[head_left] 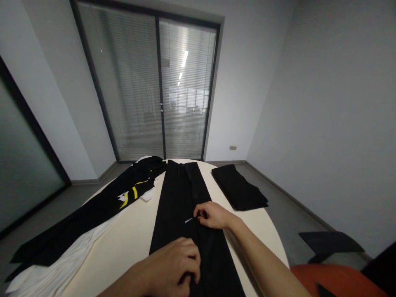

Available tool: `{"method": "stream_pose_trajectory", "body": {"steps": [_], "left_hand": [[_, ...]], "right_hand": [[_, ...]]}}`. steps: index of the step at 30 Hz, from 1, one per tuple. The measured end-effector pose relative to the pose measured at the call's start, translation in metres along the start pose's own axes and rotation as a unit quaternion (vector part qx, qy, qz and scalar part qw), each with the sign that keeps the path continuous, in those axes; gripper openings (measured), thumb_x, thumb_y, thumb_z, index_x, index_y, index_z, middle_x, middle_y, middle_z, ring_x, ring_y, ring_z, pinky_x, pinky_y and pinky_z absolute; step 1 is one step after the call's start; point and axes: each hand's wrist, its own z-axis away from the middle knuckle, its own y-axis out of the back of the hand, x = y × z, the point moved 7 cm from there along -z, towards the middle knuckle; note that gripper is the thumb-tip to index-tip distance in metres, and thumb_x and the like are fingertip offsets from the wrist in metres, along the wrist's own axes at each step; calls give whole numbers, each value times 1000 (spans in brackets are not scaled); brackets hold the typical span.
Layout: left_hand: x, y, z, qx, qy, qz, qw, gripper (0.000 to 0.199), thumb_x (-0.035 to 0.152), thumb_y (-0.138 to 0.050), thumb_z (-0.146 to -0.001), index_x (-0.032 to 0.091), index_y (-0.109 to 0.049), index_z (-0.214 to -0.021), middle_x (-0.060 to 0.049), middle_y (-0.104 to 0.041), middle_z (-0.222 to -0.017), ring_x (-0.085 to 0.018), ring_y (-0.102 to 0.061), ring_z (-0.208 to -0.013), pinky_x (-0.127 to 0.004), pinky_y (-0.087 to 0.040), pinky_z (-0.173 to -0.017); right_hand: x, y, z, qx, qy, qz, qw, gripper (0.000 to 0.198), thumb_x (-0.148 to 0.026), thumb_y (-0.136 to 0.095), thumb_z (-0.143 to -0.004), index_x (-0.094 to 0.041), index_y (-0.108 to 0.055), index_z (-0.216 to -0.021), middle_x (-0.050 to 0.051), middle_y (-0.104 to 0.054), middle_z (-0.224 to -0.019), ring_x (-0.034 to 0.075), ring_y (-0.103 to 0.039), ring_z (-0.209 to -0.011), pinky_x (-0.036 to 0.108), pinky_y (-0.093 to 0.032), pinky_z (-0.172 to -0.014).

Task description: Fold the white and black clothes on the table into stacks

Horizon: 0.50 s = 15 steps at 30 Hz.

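A pair of black trousers (173, 206) lies lengthwise down the middle of the table, waistband at the far end. My right hand (213, 214) pinches the cloth with thumb and forefinger, halfway along its length. Just left of those fingertips a small white strip (188, 220) shows on the dark cloth; I cannot tell if it is a tag or lining. Closer to me, my left hand (177, 266) is closed, its fingers curled onto the trousers, apparently gripping the fabric. The point where its fingertips meet the cloth is partly hidden.
The round cream table (123, 235) carries a heap of black garments (105, 206) with yellow and white details at left, over white cloth (77, 260). A folded black garment (238, 187) lies at right. An orange-seated chair (334, 280) stands by the table's right edge.
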Motion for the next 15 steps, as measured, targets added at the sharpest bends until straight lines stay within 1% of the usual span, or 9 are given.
{"method": "stream_pose_trajectory", "body": {"steps": [2,4,7,8,10,12,14,15], "left_hand": [[-3,3,1,22,7,10,1000,23,15,-68,-73,27,-65,-93,-1,-61,-123,-22,-52,-118,-37,-39,-105],[-8,5,3,32,12,23,999,21,20,-72,-74,27,-65,-93,-2,-56,-133,-24,-48,-125,-40,-35,-109],[-13,6,4,30,11,47,998,14,20,-72,-76,25,-62,-84,0,-57,-129,-22,-51,-120,-37,-37,-108],[-15,7,4,34,18,49,998,14,18,-71,-76,25,-61,-85,-1,-58,-127,-22,-52,-118,-37,-38,-107],[-18,9,4,41,42,41,997,22,16,-69,-76,25,-60,-94,-2,-60,-121,-21,-54,-113,-37,-40,-103],[-19,9,3,37,63,23,997,38,16,-69,-75,27,-59,-110,-3,-60,-117,-22,-55,-109,-38,-43,-99],[-18,7,2,23,63,3,998,49,17,-70,-75,31,-58,-121,-3,-58,-120,-22,-56,-108,-39,-43,-99],[-17,5,2,16,56,-7,998,48,17,-70,-77,33,-60,-121,-2,-57,-123,-22,-56,-109,-39,-43,-99]], "right_hand": [[-1,1,2,-5,8,1,1000,22,-17,-61,-79,-20,-71,-99,-3,-64,-73,10,-54,-63,20,-35,-61],[-3,3,3,-2,18,-7,1000,19,-17,-60,-82,-19,-70,-97,-1,-65,-75,11,-54,-64,21,-36,-61],[-8,6,3,35,33,-42,998,16,-19,-55,-89,-18,-68,-99,0,-65,-79,11,-55,-67,20,-38,-62],[-10,7,3,52,34,-54,997,17,-21,-53,-92,-18,-67,-101,0,-64,-80,11,-55,-67,20,-39,-63],[-14,6,1,72,39,-62,995,18,-25,-52,-94,-19,-66,-105,0,-63,-80,11,-54,-68,21,-40,-64],[-18,1,0,66,58,-45,995,20,-25,-54,-94,-21,-66,-110,0,-63,-84,12,-56,-72,22,-42,-67],[-21,-3,0,52,82,-20,995,24,-23,-55,-93,-23,-67,-114,2,-65,-91,13,-59,-79,23,-44,-73],[-21,-4,0,47,89,-11,995,25,-22,-55,-93,-24,-68,-115,2,-65,-94,14,-60,-81,24,-44,-76]]}}
